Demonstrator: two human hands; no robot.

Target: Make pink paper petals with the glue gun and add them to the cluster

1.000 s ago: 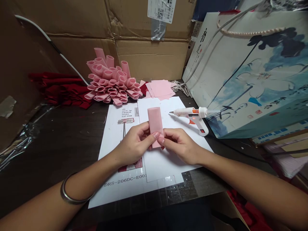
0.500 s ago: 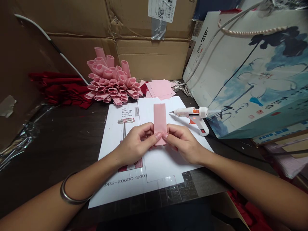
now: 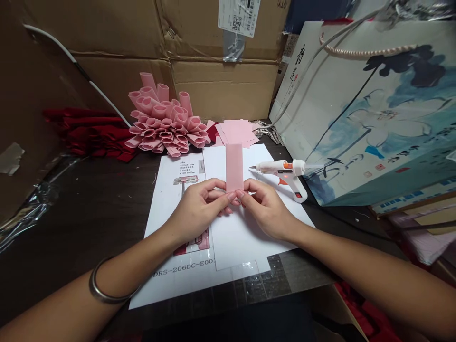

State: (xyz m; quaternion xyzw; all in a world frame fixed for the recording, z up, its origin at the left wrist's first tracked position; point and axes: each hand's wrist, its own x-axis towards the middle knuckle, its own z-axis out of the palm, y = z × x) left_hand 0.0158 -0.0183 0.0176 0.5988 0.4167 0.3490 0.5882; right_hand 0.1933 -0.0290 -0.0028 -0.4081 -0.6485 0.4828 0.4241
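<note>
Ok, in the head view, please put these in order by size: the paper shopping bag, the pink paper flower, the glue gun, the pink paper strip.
1. The paper shopping bag
2. The pink paper flower
3. The glue gun and the pink paper strip look too alike to rank.

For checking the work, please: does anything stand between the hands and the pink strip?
Nothing visible does: the left hand and right hand both touch the pink strip directly, at its lower end.
</note>
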